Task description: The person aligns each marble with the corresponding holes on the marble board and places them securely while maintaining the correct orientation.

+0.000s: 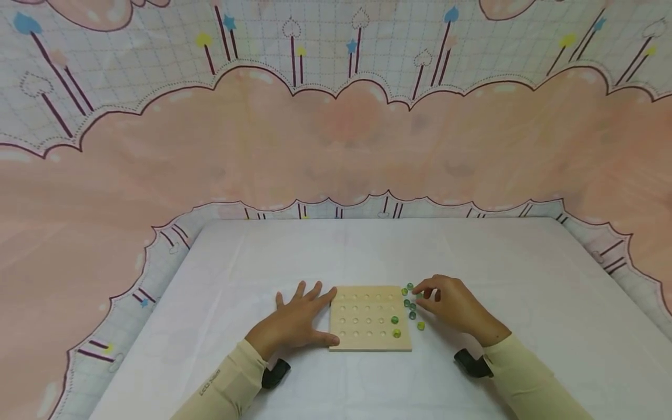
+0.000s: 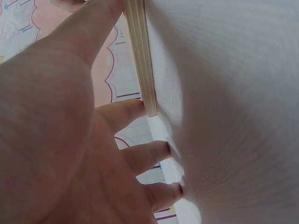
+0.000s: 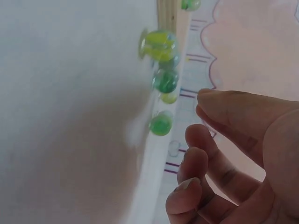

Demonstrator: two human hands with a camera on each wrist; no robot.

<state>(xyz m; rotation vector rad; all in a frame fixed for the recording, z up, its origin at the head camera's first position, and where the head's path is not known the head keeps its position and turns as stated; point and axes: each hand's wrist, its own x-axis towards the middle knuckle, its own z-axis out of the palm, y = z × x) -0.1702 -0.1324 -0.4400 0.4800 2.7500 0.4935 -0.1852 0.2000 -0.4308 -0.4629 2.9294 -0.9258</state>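
A square wooden board (image 1: 367, 309) with rows of round dimples lies on the white table (image 1: 367, 251). Two green marbles (image 1: 396, 326) sit in dimples along its right column. Several loose green marbles (image 1: 412, 315) lie on the cloth just right of the board. My left hand (image 1: 321, 318) rests flat on the table, thumb and forefinger touching the board's left edge (image 2: 140, 56). My right hand (image 1: 418, 297) hovers by the loose marbles (image 3: 161, 125), fingers loosely curled. The thumb (image 3: 224, 107) stands apart from them, and nothing shows between them.
The table is covered in a white cloth (image 2: 233, 116), with bare room behind the board and to both sides. A pink and white patterned backdrop (image 1: 336, 134) hangs around the table. A dark wrist camera (image 1: 469, 361) shows on each forearm.
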